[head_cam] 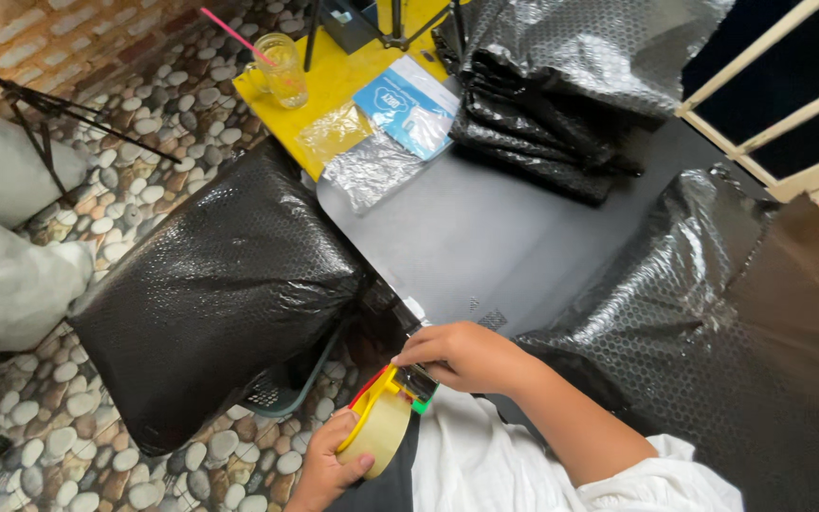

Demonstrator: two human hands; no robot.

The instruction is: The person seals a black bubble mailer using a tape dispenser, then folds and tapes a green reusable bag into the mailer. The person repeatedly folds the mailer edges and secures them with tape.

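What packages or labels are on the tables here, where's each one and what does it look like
Blue and white flat pouch: rectangular, on the yellow table's near edge.
Clear bag: crinkled, yellowish, left of the pouch.
Silvery bag: crumpled, on the grey table's corner.
No signs or screens.

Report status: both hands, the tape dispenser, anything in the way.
Left hand grips tape dispenser roll. Right hand pinches at its cutter end. Black bubble-wrap bundle beside, apart.

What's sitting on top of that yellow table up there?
On the yellow table: a glass with a pink straw, clear plastic bags and a tripod's legs. Black bubble wrap hides its right side.
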